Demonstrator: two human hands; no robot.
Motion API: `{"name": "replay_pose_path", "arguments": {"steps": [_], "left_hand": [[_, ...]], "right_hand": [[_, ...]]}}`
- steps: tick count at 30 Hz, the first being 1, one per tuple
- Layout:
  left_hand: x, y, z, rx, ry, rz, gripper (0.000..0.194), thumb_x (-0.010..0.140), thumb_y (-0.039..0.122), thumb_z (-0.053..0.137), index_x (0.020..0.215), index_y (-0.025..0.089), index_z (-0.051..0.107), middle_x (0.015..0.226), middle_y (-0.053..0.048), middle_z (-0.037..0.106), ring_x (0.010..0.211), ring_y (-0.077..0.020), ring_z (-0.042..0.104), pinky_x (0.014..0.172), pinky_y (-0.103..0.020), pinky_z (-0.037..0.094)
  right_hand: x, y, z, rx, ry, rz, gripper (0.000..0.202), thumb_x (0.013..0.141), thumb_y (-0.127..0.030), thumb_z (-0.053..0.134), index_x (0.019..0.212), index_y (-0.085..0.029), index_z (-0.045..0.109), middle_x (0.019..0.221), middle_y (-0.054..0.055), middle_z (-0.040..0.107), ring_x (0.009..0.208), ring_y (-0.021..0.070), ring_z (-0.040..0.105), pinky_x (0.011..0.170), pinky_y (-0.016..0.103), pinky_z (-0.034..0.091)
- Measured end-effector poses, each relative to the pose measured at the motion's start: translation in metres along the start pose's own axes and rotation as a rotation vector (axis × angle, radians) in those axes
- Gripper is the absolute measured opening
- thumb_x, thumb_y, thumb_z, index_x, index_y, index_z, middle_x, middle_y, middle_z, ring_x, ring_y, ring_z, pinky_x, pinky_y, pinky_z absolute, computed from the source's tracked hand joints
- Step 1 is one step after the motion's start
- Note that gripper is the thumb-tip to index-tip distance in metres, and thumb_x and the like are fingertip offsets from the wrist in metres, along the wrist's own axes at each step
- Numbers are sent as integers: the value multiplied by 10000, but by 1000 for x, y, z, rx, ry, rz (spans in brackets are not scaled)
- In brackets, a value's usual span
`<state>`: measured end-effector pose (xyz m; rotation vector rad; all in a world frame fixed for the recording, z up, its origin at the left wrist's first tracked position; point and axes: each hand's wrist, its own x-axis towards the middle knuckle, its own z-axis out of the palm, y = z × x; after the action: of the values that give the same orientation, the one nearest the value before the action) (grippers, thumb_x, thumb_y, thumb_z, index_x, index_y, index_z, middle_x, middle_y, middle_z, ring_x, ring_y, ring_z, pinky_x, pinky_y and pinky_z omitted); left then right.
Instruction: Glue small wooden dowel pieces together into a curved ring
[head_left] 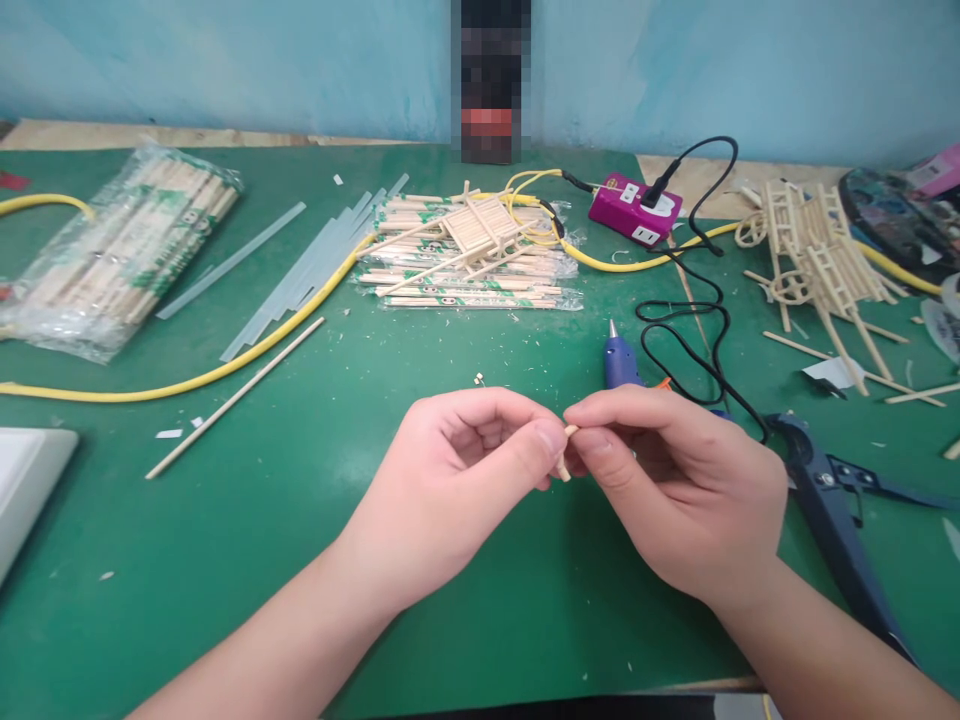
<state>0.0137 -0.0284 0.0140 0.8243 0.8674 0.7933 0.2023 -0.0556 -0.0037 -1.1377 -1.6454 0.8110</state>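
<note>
The left hand [457,480] and right hand [679,480] are pinching tightly on small wooden stick pieces [565,469], probably light, stiff and snappable, best gripped near their ends.

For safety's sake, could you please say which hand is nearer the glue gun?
The right hand, which partly hides the glue gun; the left hand is farther off.

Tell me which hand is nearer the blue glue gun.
Right. The right hand is directly in front of the glue gun, partly hiding it; the left hand is farther off, to its left.
</note>
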Motion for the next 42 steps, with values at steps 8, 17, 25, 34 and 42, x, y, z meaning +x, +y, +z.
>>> {"name": "replay_pose_path", "arguments": {"steps": [8, 17, 25, 34, 42], "left_hand": [[2, 1, -3, 10, -15, -38, 102, 870, 164, 867, 791, 227, 854, 723, 33, 752, 707, -77, 652, 707, -136, 558], [5, -3, -6, -60, -17, -80, 151, 847, 310, 927, 931, 197, 872, 767, -2, 792, 710, -88, 700, 709, -161, 599], [8, -7, -8, -129, 134, -41, 146, 934, 320, 852, 932, 187, 793, 888, -21, 832, 786, -123, 778, 780, -224, 649], [8, -9, -4, -160, 128, -59, 131, 922, 304, 861, 929, 182, 812, 910, -31, 825, 837, -134, 771, 858, -263, 659], [9, -9, -5, -67, 167, -4, 174, 896, 323, 883, 945, 166, 828, 826, -34, 805, 768, -131, 740, 767, -237, 622]], "right_hand": [[2, -1, 2, -51, 8, -26, 277, 983, -49, 689, 1121, -287, 720, 944, -87, 785, 753, 54, 716, 712, 167, 601], [3, 1, -1, -122, 38, 7, 222, 998, -113, 699, 1118, -293, 751, 923, -49, 796, 721, 98, 730, 666, 219, 620], [5, 3, 1, -84, 54, 32, 201, 946, -163, 757, 1116, -268, 734, 907, -21, 783, 731, 141, 743, 683, 278, 647], [6, 5, 3, -226, 67, 3, 95, 966, -177, 743, 1001, -265, 739, 873, -19, 788, 711, 142, 735, 672, 281, 630], [9, 2, 4, -254, 18, -86, 101, 967, -150, 717, 995, -246, 725, 842, -23, 788, 675, 132, 723, 651, 266, 596]]}}
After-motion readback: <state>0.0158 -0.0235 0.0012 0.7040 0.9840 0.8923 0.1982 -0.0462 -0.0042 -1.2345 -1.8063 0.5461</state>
